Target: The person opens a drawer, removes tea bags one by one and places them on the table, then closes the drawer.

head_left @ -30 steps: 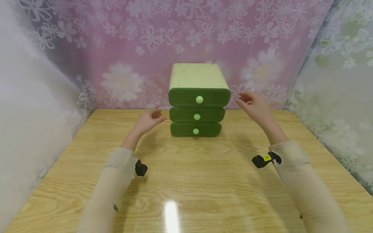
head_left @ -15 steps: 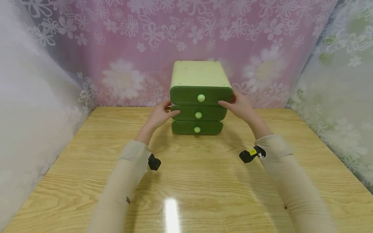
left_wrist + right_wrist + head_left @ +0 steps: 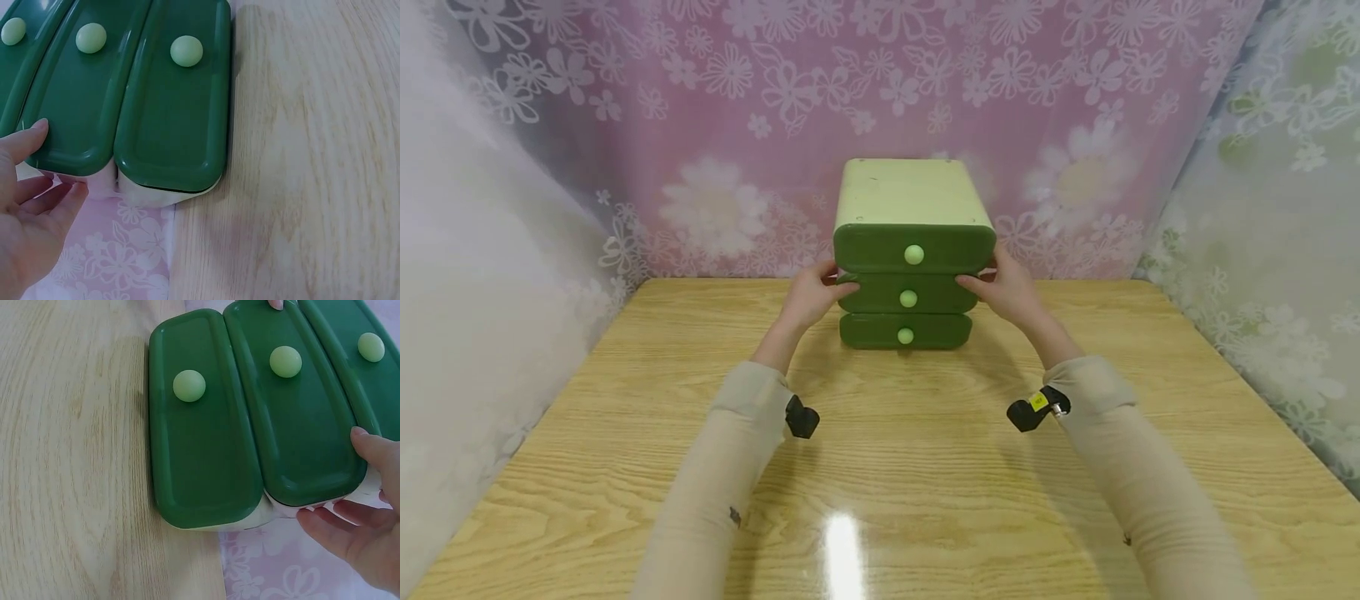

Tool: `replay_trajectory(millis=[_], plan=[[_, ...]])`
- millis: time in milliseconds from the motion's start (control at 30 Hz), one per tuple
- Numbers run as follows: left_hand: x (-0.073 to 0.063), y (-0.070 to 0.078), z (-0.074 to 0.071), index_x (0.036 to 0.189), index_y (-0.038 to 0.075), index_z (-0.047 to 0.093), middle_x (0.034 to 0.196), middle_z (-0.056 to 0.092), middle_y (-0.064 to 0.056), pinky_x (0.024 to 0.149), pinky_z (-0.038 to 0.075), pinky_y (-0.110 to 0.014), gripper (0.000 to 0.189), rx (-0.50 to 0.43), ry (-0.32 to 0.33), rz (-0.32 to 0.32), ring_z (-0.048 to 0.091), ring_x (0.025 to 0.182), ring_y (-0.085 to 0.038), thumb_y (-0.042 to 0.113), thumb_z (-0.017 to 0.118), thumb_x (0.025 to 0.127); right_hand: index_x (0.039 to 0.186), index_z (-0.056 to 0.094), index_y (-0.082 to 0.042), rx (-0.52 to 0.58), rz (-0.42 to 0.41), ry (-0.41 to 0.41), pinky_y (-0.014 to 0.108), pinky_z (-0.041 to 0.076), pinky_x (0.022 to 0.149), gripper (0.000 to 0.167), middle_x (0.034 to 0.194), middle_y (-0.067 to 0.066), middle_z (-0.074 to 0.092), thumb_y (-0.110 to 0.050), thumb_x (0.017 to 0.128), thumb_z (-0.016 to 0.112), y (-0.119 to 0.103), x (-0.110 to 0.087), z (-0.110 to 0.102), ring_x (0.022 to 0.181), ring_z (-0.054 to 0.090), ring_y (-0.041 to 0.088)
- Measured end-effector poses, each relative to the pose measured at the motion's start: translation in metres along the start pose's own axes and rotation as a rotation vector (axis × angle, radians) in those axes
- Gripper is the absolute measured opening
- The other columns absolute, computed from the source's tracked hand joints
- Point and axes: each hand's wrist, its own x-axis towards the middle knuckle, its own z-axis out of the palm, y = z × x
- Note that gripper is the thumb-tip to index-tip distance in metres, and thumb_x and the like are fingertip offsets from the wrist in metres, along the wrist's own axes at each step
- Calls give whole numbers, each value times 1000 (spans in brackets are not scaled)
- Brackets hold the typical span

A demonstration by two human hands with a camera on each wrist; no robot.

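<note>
Three-drawer unit, green fronts on a cream shell, held at both sides

Item: one drawer unit, upright on the far part of the wood-grain table, just before the pink floral cloth.

Hands: your left hand and your right hand both grasp the unit at its middle tier, thumbs on the green front, fingers bent against the sides behind it.

Handling: the shell and fronts look like glossy moulded plastic; expect a stiff body, light if unfilled, rather slippery under dry fingers. Nothing looks brittle, though the knobs are small and probably the weakest points.

Where to hold: your opposed side grip suits steadying or shifting the whole body. Press inward on the shell; a pull on the overhanging front lip could slide a drawer out.

Containers: top drawer, middle drawer, bottom drawer, each with one round pale knob, such as the top knob. All three appear closed; you cannot tell what, if anything, lies inside, so treat the weight as unknown
</note>
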Motion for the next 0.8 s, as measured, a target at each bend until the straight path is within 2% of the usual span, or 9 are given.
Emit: replay_trajectory(millis=[200,533,800], plan=[[-3,0,1,132,4,51,131,52,-12,93,44,-38,53,9,8,-1,51,116,-26,26,68,86,135,38,-8,-2,-22,27,40,53,72,59,118,21,54,-24,86,68,1,-4,3,105,57,37],[-7,2,0,130,4,53,129,54,-12,92,45,-39,53,7,1,6,51,115,-26,25,69,85,136,39,-9,21,-23,33,38,54,72,59,117,22,54,-21,86,68,2,-9,-1,105,58,36],[-14,3,-2,121,7,59,121,59,-11,89,46,-37,42,-15,11,67,55,110,-27,20,71,83,136,39,-9,32,-29,16,39,54,73,60,117,20,53,-23,86,68,-3,-17,-2,104,57,35]])
